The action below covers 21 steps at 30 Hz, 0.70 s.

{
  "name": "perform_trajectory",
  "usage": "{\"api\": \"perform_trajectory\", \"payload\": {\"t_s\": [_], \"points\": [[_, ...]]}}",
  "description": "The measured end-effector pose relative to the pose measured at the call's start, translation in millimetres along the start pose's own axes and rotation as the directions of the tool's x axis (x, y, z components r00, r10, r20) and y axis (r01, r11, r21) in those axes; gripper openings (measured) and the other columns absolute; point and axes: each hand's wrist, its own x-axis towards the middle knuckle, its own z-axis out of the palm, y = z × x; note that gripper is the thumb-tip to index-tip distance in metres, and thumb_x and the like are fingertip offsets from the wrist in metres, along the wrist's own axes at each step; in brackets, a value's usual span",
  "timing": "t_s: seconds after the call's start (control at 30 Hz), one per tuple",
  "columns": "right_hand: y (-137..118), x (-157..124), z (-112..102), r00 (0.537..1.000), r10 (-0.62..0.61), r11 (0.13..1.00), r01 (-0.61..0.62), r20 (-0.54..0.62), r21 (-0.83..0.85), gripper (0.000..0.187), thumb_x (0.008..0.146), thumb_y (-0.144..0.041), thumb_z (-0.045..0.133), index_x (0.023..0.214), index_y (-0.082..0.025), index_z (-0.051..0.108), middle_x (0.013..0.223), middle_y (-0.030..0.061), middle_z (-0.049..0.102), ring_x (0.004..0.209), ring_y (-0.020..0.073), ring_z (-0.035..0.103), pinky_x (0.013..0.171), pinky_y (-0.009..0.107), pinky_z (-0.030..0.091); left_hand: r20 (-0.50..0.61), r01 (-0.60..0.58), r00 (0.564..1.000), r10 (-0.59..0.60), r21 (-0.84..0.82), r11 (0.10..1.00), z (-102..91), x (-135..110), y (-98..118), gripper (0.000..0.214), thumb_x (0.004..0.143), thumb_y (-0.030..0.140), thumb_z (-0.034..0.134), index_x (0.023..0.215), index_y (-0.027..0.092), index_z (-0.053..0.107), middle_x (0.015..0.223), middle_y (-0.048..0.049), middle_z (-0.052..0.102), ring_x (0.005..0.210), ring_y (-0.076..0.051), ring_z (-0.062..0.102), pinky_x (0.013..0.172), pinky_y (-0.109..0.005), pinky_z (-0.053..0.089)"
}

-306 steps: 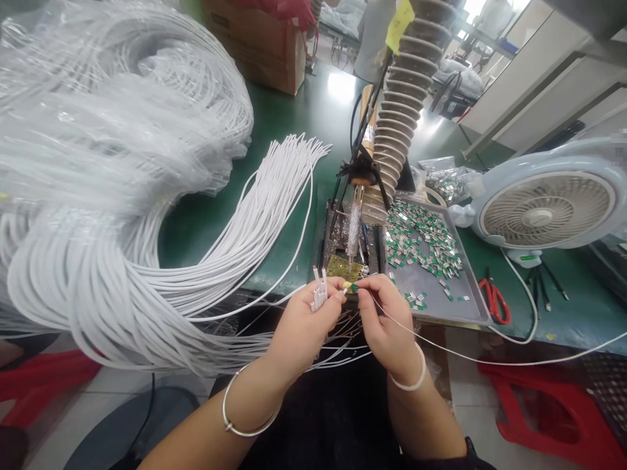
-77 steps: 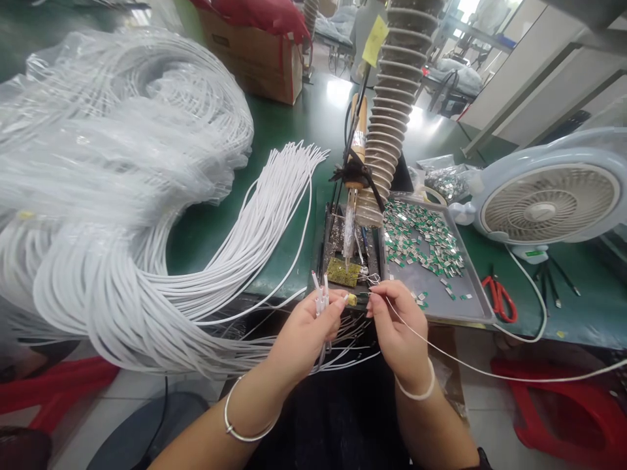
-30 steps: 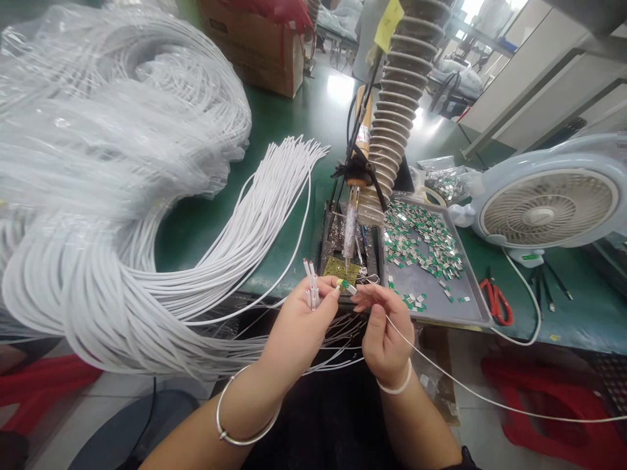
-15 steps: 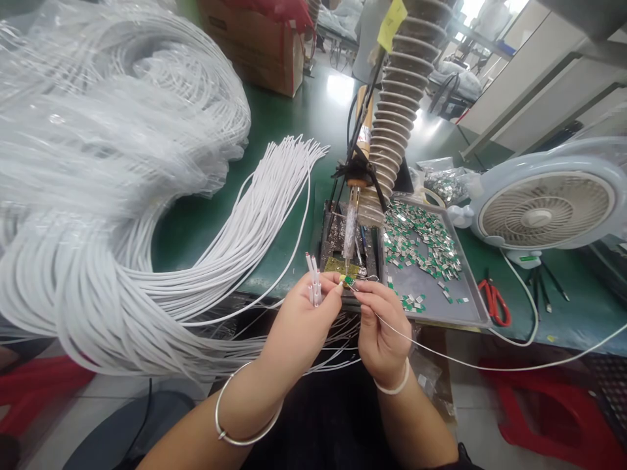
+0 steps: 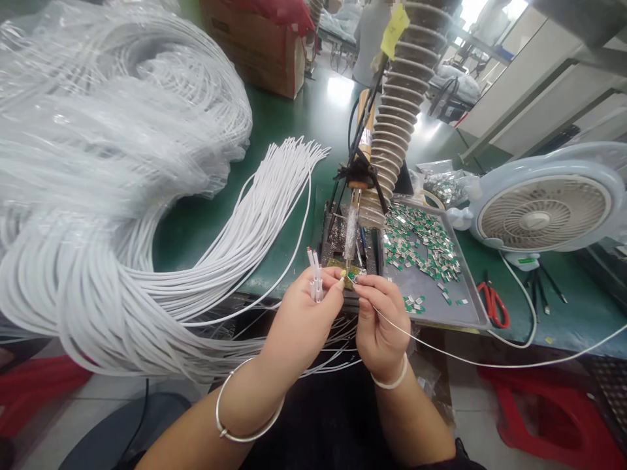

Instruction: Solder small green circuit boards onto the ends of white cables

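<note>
A tiny green circuit board point(image 5: 351, 277) sits at the centre of the frame, pinched in the fingertips of the right hand point(image 5: 382, 326), with the tip of the left forefinger right against it. The left hand point(image 5: 304, 307) is closed around a few white cable ends point(image 5: 316, 277) that stand upright above its fingers. A thin white wire point(image 5: 441, 354) leaves the right hand and runs toward the lower right of the frame. A bangle point(image 5: 249, 418) circles the left wrist and a white band point(image 5: 389, 382) circles the right.

Just behind the board, a soldering iron point(image 5: 351, 238) points down over a yellow-green pad point(image 5: 337, 264); from this view I cannot tell whether its tip touches the board. To its right, a metal tray point(image 5: 473, 313) holds scattered green-and-silver small boards point(image 5: 421, 248).

Beyond the tray, a fan point(image 5: 543, 222) stands on the green desk point(image 5: 279, 130), with red-handled pliers point(image 5: 492, 305) lying in front of it. A ribbed column point(image 5: 396, 111) with a yellow note point(image 5: 394, 31) rises behind the iron. A huge bundle of white cables point(image 5: 122, 281) fills the left of the frame, partly wrapped in clear plastic point(image 5: 122, 98). A cardboard box point(image 5: 249, 46) sits at the top, and a red stool point(image 5: 539, 418) stands on the floor at the lower right.
</note>
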Motion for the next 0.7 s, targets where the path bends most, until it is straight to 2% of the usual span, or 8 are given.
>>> {"api": "perform_trajectory", "payload": {"t_s": [0.33, 0.7], "points": [[-1.0, 1.2, 0.1, 1.000, -0.002, 1.000, 0.002, -0.003, 0.005, 0.030, 0.086, -0.008, 0.047, 0.108, -0.024, 0.057, 0.099, 0.0074, 0.061, 0.093, 0.0194, 0.062, 0.077, 0.039, 0.055, 0.004, -0.005, 1.000, 0.005, -0.020, 1.000, -0.3, -1.8, 2.3, 0.015, 0.078, 0.025, 0.059, 0.068, 0.017, 0.052, 0.095, -0.0006, 0.059, 0.071, -0.010, 0.054, 0.065, -0.023, 0.040], [-3.4, 2.1, 0.0, 1.000, 0.010, 1.000, -0.010, -0.005, 0.000, 0.030, 0.086, -0.010, 0.048, 0.109, -0.025, 0.058, 0.100, 0.0075, 0.061, 0.092, 0.0198, 0.062, 0.076, 0.039, 0.055, 0.021, -0.028, 0.999, 0.029, -0.045, 0.999, 0.7, -3.5, 5.6, 0.015, 0.079, 0.024, 0.057, 0.067, 0.018, 0.051, 0.094, -0.0019, 0.061, 0.073, -0.011, 0.055, 0.066, -0.023, 0.042]]}}
